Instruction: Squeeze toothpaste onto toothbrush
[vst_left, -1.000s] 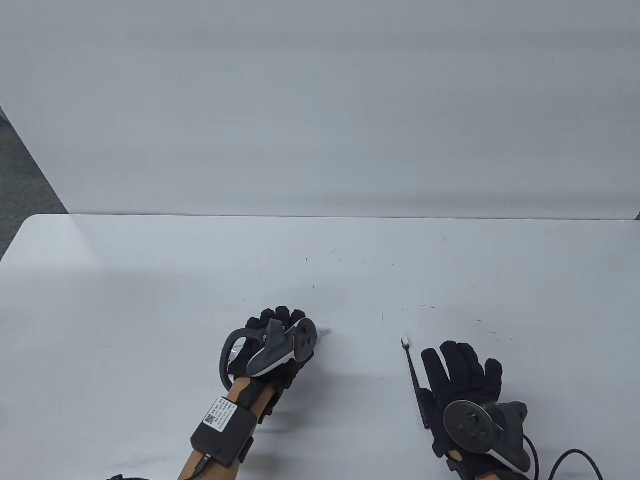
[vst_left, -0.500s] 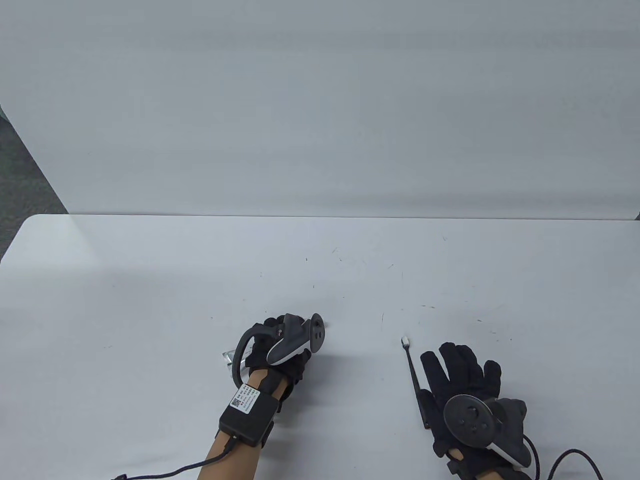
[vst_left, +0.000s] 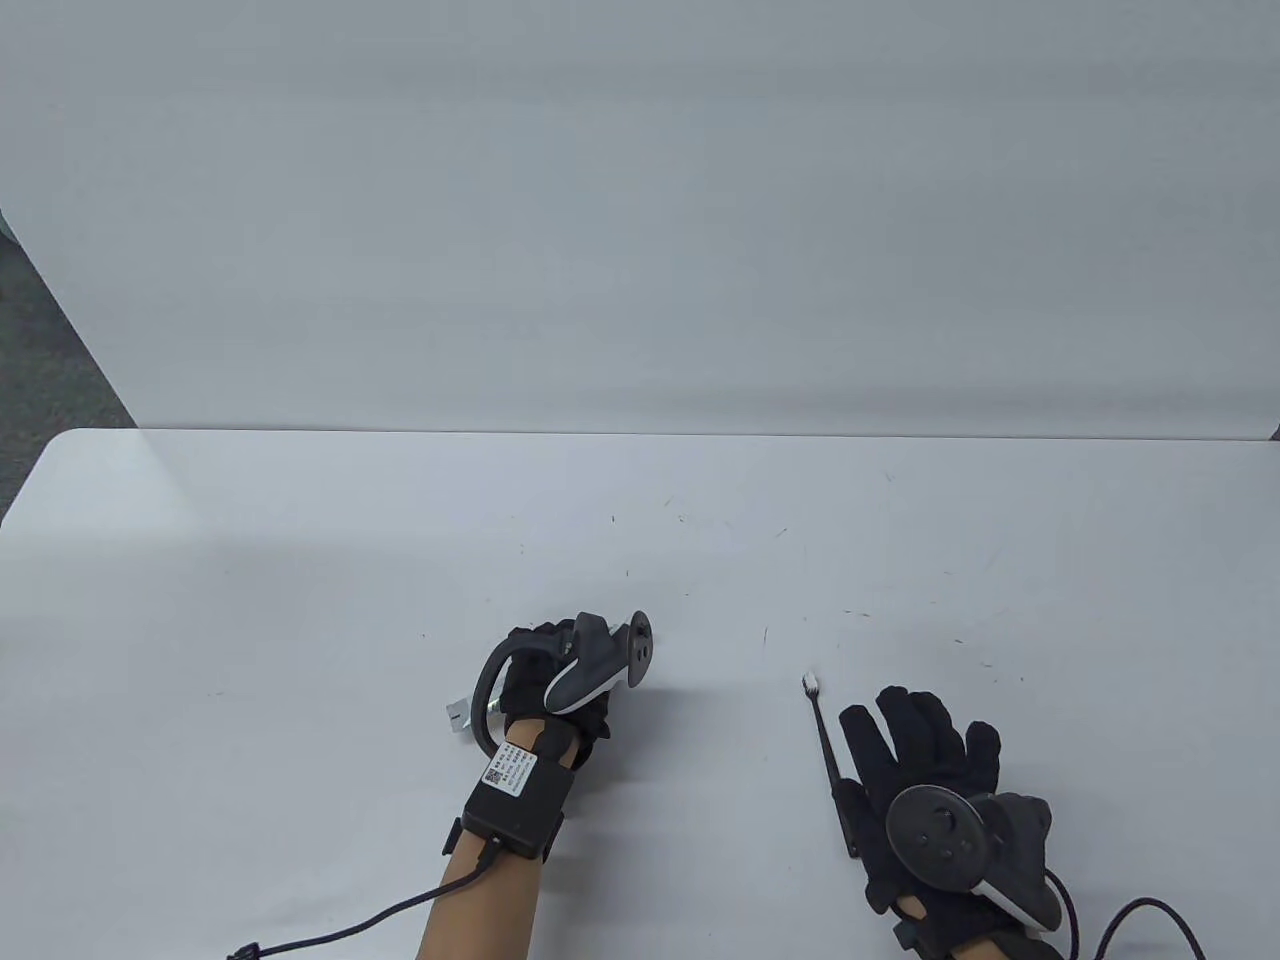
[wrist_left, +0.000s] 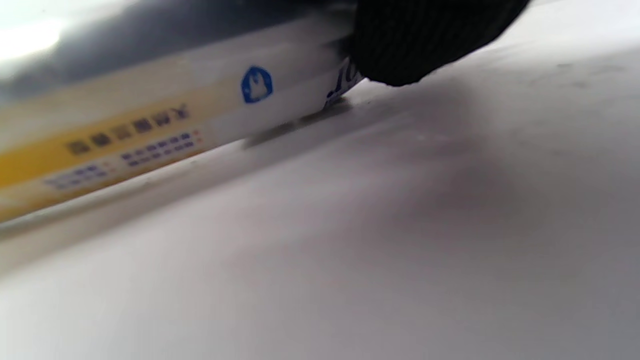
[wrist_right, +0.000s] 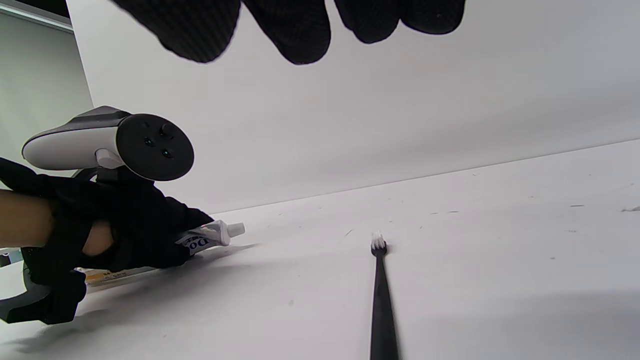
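Observation:
My left hand (vst_left: 545, 670) grips a white and yellow toothpaste tube low over the white table (vst_left: 300, 560). The tube's crimped tail (vst_left: 460, 712) sticks out to the left of the hand. In the right wrist view the tube (wrist_right: 212, 235) points right, its white cap on and slightly raised. The left wrist view shows the tube's printed side (wrist_left: 150, 120) close up under a fingertip (wrist_left: 415, 40). A black toothbrush (vst_left: 826, 745) with white bristles lies on the table. My right hand (vst_left: 905, 720) rests flat and open just right of its handle, holding nothing.
A white wall panel (vst_left: 640, 250) stands behind the table's far edge. Cables run from both wrists at the near edge: the left cable (vst_left: 340, 925) and the right cable (vst_left: 1150, 915). Grey floor (vst_left: 40, 360) shows past the table's left corner.
My left hand has rolled over and its forearm has swung right. The tube's tail now shows at the left and its cap is hidden in the table view. The right hand and toothbrush stayed put.

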